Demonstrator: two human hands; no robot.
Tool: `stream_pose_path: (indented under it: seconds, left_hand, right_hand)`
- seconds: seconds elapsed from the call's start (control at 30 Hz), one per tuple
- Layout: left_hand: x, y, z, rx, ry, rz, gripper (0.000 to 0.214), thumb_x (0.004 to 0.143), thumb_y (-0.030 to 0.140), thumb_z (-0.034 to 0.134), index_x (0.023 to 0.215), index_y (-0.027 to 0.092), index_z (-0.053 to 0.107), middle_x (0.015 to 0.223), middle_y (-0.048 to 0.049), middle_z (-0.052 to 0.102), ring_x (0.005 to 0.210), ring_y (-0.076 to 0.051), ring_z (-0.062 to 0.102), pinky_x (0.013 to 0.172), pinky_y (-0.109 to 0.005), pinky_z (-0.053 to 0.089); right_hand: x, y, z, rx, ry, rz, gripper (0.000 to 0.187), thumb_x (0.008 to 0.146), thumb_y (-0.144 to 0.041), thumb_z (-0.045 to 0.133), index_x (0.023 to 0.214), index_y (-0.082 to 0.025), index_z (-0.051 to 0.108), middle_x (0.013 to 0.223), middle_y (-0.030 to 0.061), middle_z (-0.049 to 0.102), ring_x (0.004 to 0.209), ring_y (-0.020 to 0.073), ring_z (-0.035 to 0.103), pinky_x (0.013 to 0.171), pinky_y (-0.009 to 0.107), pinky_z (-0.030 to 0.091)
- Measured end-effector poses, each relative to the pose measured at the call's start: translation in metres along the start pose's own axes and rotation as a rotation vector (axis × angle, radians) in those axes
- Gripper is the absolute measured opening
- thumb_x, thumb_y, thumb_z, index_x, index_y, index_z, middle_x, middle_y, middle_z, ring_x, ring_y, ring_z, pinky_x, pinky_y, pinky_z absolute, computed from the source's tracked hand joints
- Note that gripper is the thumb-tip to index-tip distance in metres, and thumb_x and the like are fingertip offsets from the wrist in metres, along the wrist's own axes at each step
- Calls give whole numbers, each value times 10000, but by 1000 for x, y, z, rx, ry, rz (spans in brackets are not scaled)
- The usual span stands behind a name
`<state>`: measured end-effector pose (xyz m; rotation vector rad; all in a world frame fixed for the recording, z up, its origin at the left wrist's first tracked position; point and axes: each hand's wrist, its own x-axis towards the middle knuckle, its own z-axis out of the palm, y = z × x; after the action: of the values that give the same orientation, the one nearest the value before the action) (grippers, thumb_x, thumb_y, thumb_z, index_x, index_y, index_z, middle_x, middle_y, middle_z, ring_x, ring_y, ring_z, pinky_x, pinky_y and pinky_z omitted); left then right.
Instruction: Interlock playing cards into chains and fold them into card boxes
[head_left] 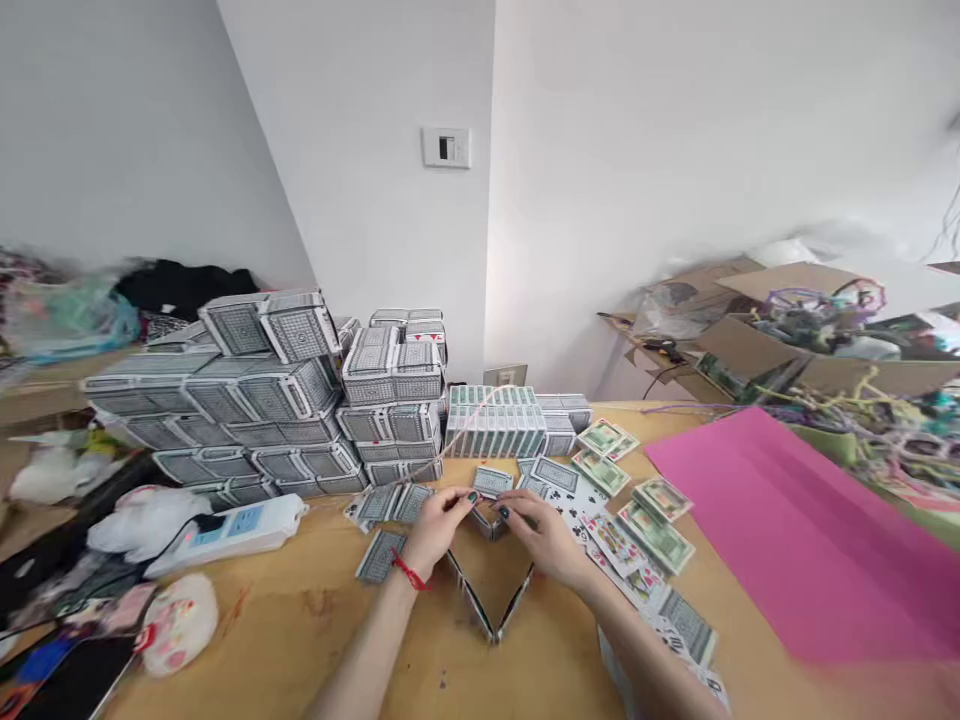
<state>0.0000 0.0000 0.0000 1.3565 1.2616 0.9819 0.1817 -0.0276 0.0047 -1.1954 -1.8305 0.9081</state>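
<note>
My left hand [441, 522], with a red string bracelet at its wrist, is closed with thumb and fingertips pinched together. Facing it, my right hand [544, 535] pinches in the same way. Between the fingertips is a small piece of folded playing cards [491, 527], partly hidden by my fingers. Closer to me, a V-shaped strip of joined cards [491, 632] stands on edge, its point toward me. Loose face-down cards [381, 557] lie left of my left hand. Face-up cards [616, 540] spread out beside my right hand.
Stacked blocks of cards [262, 390] rise at the back left. A green-and-white block [495, 420] stands at the back middle. Banknote-like papers [656, 535] and a pink sheet [810, 560] lie to the right. A white power strip [232, 535] is at left.
</note>
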Motion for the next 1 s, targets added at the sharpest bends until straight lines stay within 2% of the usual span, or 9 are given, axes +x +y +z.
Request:
stream_pose_path:
  seconds: [0.13,0.37,0.43,0.6,0.67,0.77,0.9,1.0]
  left_hand:
    - [-2,-2,4,8,17,13,222,689,296,571,826,158,678,867,-67,704,849,-221,622,799,-336,456]
    - [-4,2,4,-69,75,15,224,668,313,602,797,146,678,817,-73,705,803,-220,624,771,-330,458]
    - [-3,6,1,-107,87,10,218,661,318,614,780,148,681,807,-71,708,802,-220,630,784,-331,455]
    - [0,11,-13,-249,91,-27,237,632,350,664,762,152,684,815,-70,712,818,-208,639,828,-330,447]
    - [1,10,-19,-357,137,-57,273,617,383,675,756,149,676,816,-71,711,791,-204,646,798,-332,468]
    - [2,9,-24,-423,178,-87,301,583,391,702,736,134,671,777,-74,709,745,-203,651,755,-328,491]
    - [1,9,-24,-393,173,-131,287,584,387,696,725,138,672,744,-64,709,706,-188,649,709,-299,496]
    - [1,9,-23,-371,158,-151,273,596,384,680,724,143,668,710,-57,706,689,-183,645,680,-282,491]
  right_hand:
    - [1,5,4,-1,32,-4,256,843,-303,461,880,-197,691,987,85,644,967,206,568,888,344,418]
    - [1,1,7,-14,192,47,198,797,-329,524,782,-188,661,861,67,656,836,202,602,810,334,455]
    - [1,1,6,-17,216,49,216,806,-343,509,807,-190,661,866,68,661,838,206,604,801,336,460]
    - [5,13,-12,16,215,49,327,873,-340,374,1012,-186,626,954,81,674,896,214,616,802,347,478]
    - [6,22,-22,-110,256,27,280,844,-293,421,995,-196,635,998,78,664,935,222,604,836,368,465]
    - [6,35,-34,-307,185,-36,256,763,-212,531,991,-212,648,1079,78,633,1052,235,540,938,405,399]
    - [4,47,-36,-432,14,-20,452,658,-90,577,1093,-207,609,1205,94,562,1167,259,448,976,429,365]
    - [4,49,-33,-441,31,-13,490,650,-121,589,1136,-175,572,1192,110,564,1157,260,454,978,415,366]
